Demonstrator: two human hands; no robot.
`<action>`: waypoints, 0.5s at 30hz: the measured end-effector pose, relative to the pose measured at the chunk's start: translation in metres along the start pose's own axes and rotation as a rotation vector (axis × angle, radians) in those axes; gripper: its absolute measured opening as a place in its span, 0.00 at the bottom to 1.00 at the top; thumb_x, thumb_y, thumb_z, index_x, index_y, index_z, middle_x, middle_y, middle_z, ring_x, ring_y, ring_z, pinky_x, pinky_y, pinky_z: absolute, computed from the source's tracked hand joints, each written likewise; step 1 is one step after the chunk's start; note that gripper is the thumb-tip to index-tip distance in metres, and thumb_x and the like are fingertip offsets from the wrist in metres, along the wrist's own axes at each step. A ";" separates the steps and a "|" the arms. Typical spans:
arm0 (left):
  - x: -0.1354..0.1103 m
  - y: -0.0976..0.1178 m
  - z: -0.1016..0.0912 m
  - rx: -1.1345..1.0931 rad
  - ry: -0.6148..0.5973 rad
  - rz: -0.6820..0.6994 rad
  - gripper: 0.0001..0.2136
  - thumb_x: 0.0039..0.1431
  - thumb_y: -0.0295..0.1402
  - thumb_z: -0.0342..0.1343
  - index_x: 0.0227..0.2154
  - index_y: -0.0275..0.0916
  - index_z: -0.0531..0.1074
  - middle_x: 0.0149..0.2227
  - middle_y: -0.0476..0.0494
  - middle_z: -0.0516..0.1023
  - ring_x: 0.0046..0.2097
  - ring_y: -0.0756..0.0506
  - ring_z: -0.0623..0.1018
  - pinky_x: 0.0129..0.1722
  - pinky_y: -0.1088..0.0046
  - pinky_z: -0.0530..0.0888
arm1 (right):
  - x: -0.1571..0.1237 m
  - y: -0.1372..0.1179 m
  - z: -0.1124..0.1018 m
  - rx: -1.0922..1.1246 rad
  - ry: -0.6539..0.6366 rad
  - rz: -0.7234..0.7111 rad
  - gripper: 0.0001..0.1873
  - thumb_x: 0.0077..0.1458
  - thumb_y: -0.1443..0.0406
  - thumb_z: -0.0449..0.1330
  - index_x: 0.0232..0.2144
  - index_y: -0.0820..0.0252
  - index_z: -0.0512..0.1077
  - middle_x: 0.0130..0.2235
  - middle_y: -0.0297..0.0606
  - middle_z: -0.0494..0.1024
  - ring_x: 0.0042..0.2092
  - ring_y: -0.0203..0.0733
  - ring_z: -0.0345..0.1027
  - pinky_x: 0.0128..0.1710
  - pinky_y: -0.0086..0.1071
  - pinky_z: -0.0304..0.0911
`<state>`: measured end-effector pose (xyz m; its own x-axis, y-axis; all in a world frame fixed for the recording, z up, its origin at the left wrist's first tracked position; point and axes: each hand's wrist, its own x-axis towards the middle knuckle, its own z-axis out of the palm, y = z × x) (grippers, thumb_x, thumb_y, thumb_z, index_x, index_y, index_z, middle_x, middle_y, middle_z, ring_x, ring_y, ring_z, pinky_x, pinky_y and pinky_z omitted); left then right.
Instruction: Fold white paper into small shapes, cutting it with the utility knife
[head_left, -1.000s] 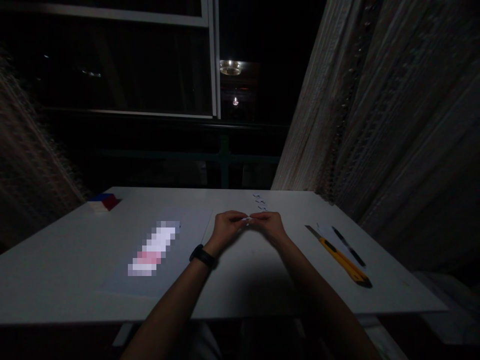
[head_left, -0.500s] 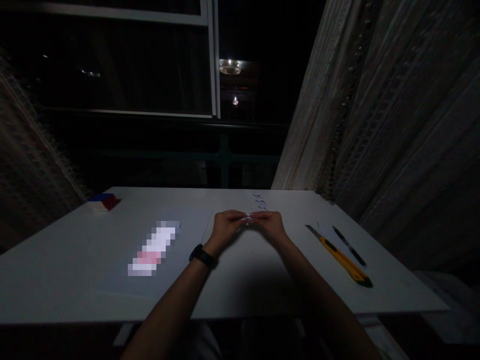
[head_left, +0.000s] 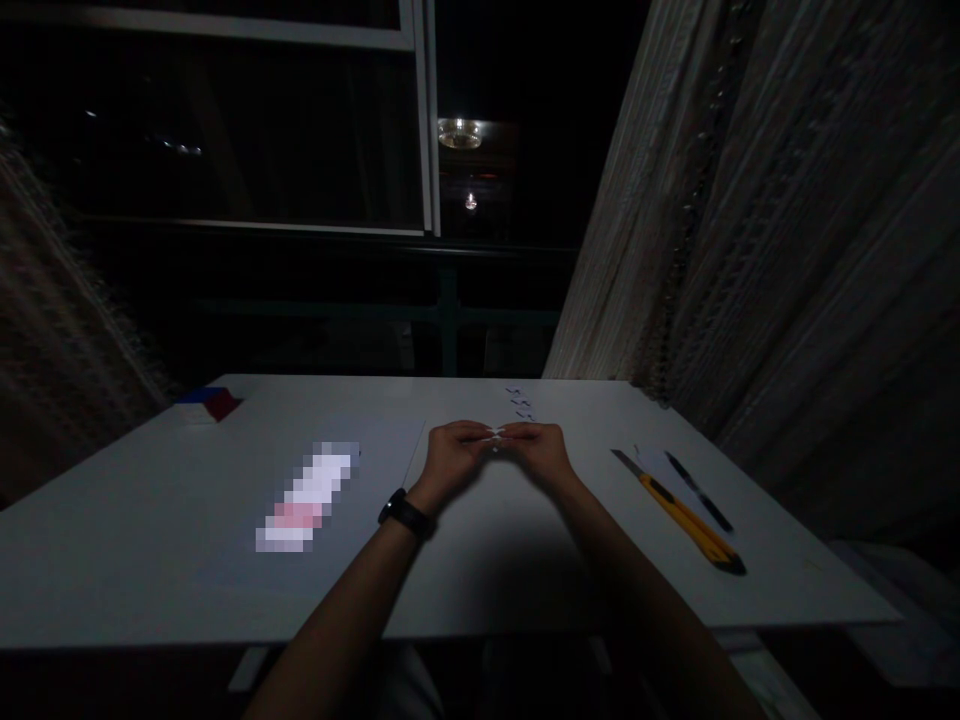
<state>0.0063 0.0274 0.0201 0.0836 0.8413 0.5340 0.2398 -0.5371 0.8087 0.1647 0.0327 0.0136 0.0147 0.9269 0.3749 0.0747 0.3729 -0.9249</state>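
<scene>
Small white paper piece (head_left: 495, 433) in the closed fingertip grip of left hand (head_left: 450, 458) and right hand (head_left: 541, 452)

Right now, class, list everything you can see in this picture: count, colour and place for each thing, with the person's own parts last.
table: one, white, across the lower view
small paper piece: one, white, pinched between both hands
paper bits: a few, white, on the table beyond the hands
paper sheet: one, white, flat on the table left of the hands
utility knife: one, yellow and black, on the table right of the hands
pen: one, black, just right of the knife
block: one, red and blue, far left corner of the table
curtains: two, pale, at either side
window: one, dark, behind the table
wristwatch: one, black, on the left wrist
left hand: one, closed on the paper piece
right hand: one, closed on the paper piece
</scene>
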 end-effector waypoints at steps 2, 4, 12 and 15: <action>0.000 0.001 0.000 0.005 0.008 -0.005 0.05 0.45 0.35 0.62 0.24 0.40 0.78 0.31 0.42 0.80 0.34 0.44 0.78 0.38 0.67 0.74 | 0.000 0.000 0.001 -0.009 0.008 0.003 0.11 0.30 0.59 0.70 0.20 0.58 0.78 0.29 0.40 0.80 0.33 0.46 0.73 0.39 0.38 0.67; -0.001 0.002 0.000 0.003 0.016 -0.004 0.04 0.45 0.34 0.62 0.24 0.40 0.78 0.31 0.42 0.80 0.34 0.44 0.78 0.38 0.67 0.74 | -0.001 -0.002 0.002 -0.015 0.023 0.006 0.11 0.29 0.59 0.69 0.19 0.58 0.78 0.28 0.39 0.80 0.33 0.46 0.73 0.39 0.39 0.67; 0.000 0.004 0.001 0.017 0.025 0.015 0.02 0.45 0.31 0.61 0.23 0.40 0.78 0.31 0.43 0.79 0.34 0.45 0.77 0.38 0.69 0.73 | -0.001 -0.002 0.004 -0.005 0.052 0.006 0.09 0.31 0.60 0.69 0.19 0.58 0.77 0.28 0.39 0.80 0.33 0.45 0.73 0.37 0.38 0.67; 0.000 0.004 0.001 -0.025 0.022 -0.015 0.02 0.44 0.31 0.62 0.22 0.40 0.78 0.30 0.44 0.79 0.34 0.45 0.77 0.38 0.69 0.73 | -0.001 -0.001 0.002 0.017 0.014 -0.019 0.08 0.31 0.61 0.69 0.19 0.58 0.77 0.28 0.40 0.79 0.33 0.45 0.73 0.37 0.38 0.67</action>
<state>0.0082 0.0254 0.0232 0.0590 0.8482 0.5264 0.2170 -0.5256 0.8226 0.1627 0.0317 0.0138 0.0270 0.9191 0.3930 0.0584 0.3910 -0.9185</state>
